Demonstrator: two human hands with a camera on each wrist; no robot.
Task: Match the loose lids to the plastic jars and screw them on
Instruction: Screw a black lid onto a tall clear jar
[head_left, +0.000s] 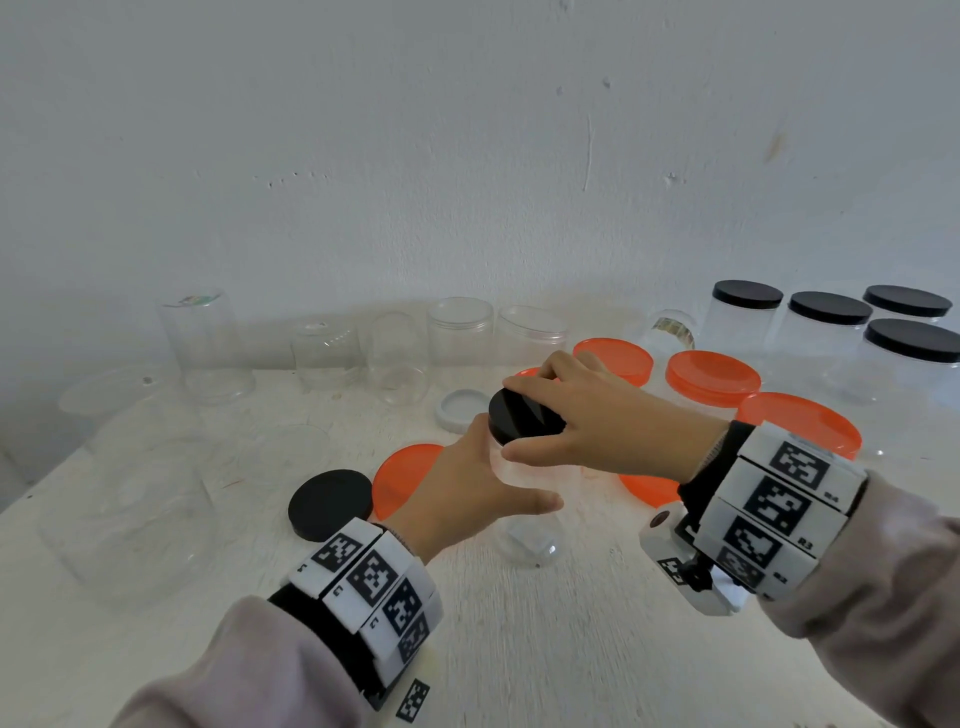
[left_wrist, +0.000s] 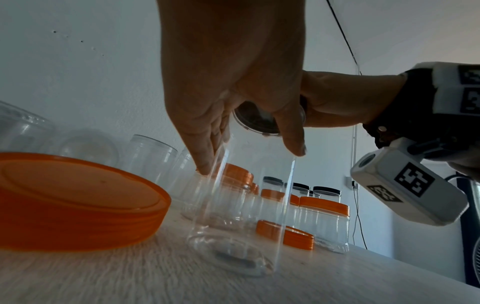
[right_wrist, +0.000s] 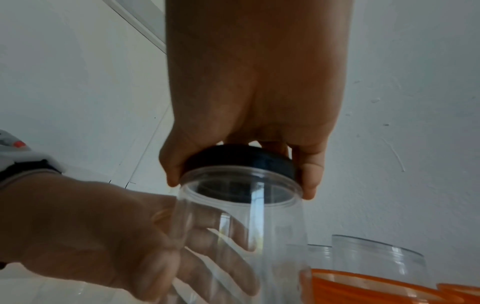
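"R4", "R3", "R2" beside square markers on right wristband; left wristband lettering unreadable

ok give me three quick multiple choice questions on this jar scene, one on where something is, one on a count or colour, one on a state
1. Where does the loose black lid lie?
A. on the table, left of the left hand
B. on top of an orange lid
C. inside a jar

2. How many jars with black lids on stand at the far right in the head view?
A. one
B. four
C. seven

3. What is the right hand doing?
A. resting flat on the table
B. gripping the black lid on the clear jar
C. holding an orange lid

Answers:
1. A, it lies flat on the table beside the left hand, next to an orange lid.
2. B, four capped jars are grouped there.
3. B, its fingers curl round the lid's rim while the left hand holds the jar.
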